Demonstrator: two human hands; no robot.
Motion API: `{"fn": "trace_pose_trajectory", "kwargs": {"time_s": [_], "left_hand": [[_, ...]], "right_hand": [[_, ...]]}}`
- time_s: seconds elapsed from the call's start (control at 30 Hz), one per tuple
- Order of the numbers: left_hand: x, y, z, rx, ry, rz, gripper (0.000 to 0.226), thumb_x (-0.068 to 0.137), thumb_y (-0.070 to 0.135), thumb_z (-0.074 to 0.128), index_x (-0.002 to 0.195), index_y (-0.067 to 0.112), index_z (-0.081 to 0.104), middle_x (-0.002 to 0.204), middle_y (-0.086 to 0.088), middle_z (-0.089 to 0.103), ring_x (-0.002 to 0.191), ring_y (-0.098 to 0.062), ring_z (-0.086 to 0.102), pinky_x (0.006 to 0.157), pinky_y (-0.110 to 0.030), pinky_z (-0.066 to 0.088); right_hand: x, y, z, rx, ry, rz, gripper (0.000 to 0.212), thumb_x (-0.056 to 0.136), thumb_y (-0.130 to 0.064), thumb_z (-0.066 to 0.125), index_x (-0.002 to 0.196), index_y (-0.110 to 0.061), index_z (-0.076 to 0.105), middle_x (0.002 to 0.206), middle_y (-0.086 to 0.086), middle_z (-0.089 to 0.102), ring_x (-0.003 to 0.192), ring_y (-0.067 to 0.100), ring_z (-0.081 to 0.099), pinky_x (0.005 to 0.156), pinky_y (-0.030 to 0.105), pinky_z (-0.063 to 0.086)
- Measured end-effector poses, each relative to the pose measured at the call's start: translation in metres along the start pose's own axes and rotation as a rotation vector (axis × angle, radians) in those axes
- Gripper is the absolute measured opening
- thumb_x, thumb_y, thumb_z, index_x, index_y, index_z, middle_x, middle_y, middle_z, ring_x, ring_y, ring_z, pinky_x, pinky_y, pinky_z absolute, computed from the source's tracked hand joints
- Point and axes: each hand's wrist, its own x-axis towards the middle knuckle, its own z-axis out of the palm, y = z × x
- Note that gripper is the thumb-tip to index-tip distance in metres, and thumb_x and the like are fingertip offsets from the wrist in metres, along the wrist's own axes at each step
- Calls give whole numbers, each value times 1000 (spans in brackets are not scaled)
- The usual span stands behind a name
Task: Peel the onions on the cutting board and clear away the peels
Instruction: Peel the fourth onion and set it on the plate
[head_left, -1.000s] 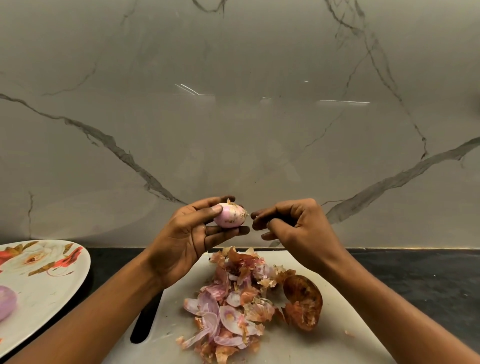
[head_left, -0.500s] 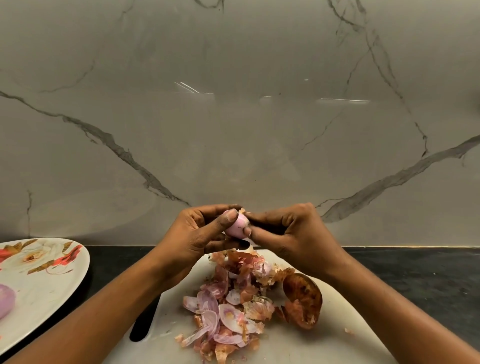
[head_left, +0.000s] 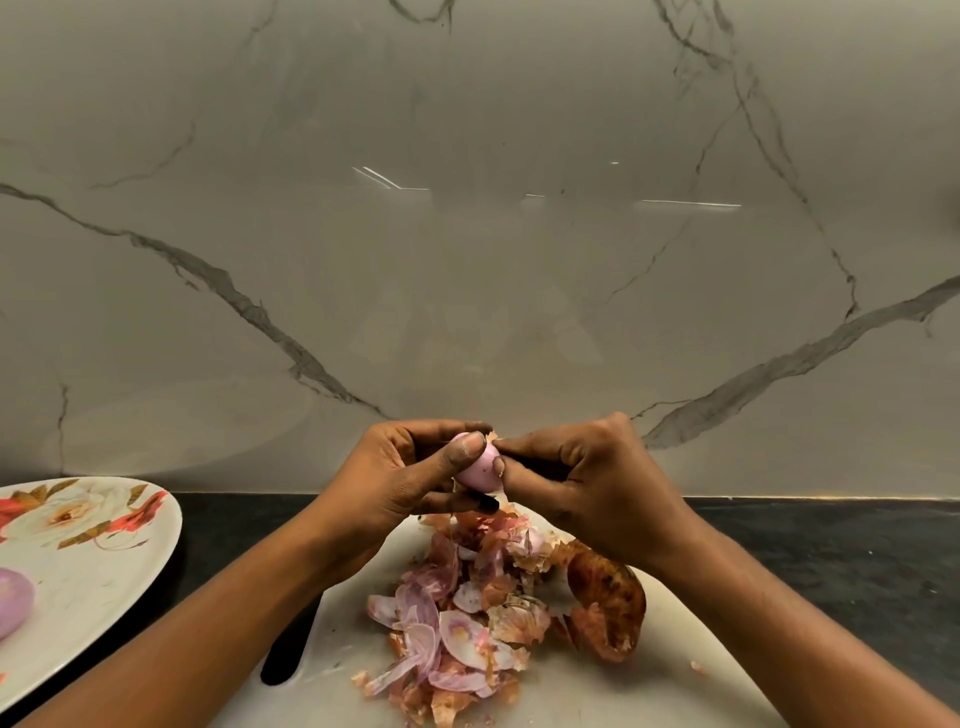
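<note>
The left hand (head_left: 395, 483) curls round the little onion (head_left: 480, 470) above the cutting board (head_left: 675, 691) while the right hand (head_left: 587, 488) pinches its thin skin (head_left: 492, 434) (light and likely slippery, so hold it snug).

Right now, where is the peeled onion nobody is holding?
Head view, far left edge: the peeled onion lies on the floral plate, left of the cutting board.

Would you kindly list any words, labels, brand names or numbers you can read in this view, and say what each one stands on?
There is no readable text anywhere in this view.
The plate carries only a flower pattern, no lettering.
The cutting board, the marble wall, the dark counter and the onion show no words, numbers or signs.
</note>
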Motion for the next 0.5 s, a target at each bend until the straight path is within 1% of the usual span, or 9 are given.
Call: {"fn": "trace_pose_trajectory", "kwargs": {"time_s": [0.03,0.13,0.23,0.3,0.4,0.5], "left_hand": [[0,0,0,1,-1,-3,42,84,27,72,122,9,74,112,-10,80,98,-35,79,77,-38,67],[0,1,-1,-20,-10,-10,41,85,27,70,122,10,74,112,-13,79,96,-40,78,78,-36,67],[-1,5,0,-39,-6,-10,43,86,28,69,125,11,73,112,-17,79,93,-44,78,78,-34,66],[0,6,0,-49,-1,-8,43,87,28,68,126,10,72,112,-18,78,92,-46,78,78,-33,66],[0,6,-1,-85,10,1,40,88,25,67,124,9,72,111,-19,78,91,-45,78,75,-30,65],[0,6,-2,-94,30,22,37,88,22,68,121,8,73,111,-16,79,94,-38,79,73,-29,65]], "right_hand": [[0,2,-1,-23,2,-14,39,97,-47,66,113,-15,83,84,-4,81,65,12,71,52,30,58],[1,7,-2,-75,57,-46,33,100,-39,65,108,-13,84,83,-3,80,66,11,72,54,34,58],[3,9,-1,-82,99,-42,17,101,-22,69,105,-13,83,82,-5,78,67,9,71,55,28,58],[3,9,0,-91,116,-39,13,100,-17,70,105,-13,82,82,-5,77,68,9,71,55,26,58],[3,7,2,-65,129,-49,15,101,-19,71,111,-15,81,88,-6,79,75,8,73,60,28,60],[1,1,3,9,92,-68,27,99,-32,73,122,-19,78,103,-8,81,90,1,76,72,24,64]]}}
